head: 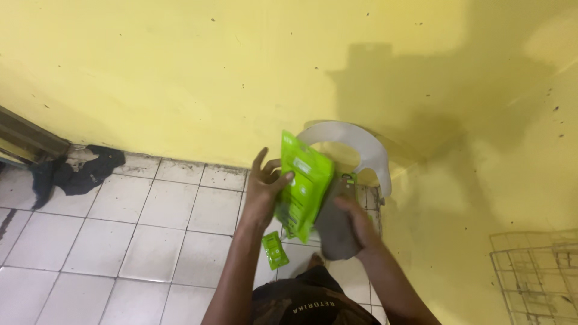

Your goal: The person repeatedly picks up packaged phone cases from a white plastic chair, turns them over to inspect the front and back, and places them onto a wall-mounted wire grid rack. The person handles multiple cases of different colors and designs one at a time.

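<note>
Over white floor tiles (pixel 150 222) by yellow wall (pixel 180 72), left hand (pixel 265 192) gripping green pouch (pixel 303 183), right hand (pixel 355 222) clutching grey cloth (pixel 334 232)

My green pouch (pixel 303 183) covers most of my left palm, and only the thumb and some fingers (pixel 260 161) show around its edge. The print on the pouch is too blurred to make out. The grey cloth (pixel 335 232) hides the inside of my right hand (pixel 356 221), so I cannot tell how my fingers grip it. The white plastic chair (pixel 361 144) is partly behind the pouch and the cloth; its legs and seat I cannot see. The small green packet (pixel 274 249) on the floor is too small to tell what it is. The wire rack (pixel 536 271) is cut off by the right and bottom edge. The dark rag (pixel 78 171) in the corner is unclear in shape.
</note>
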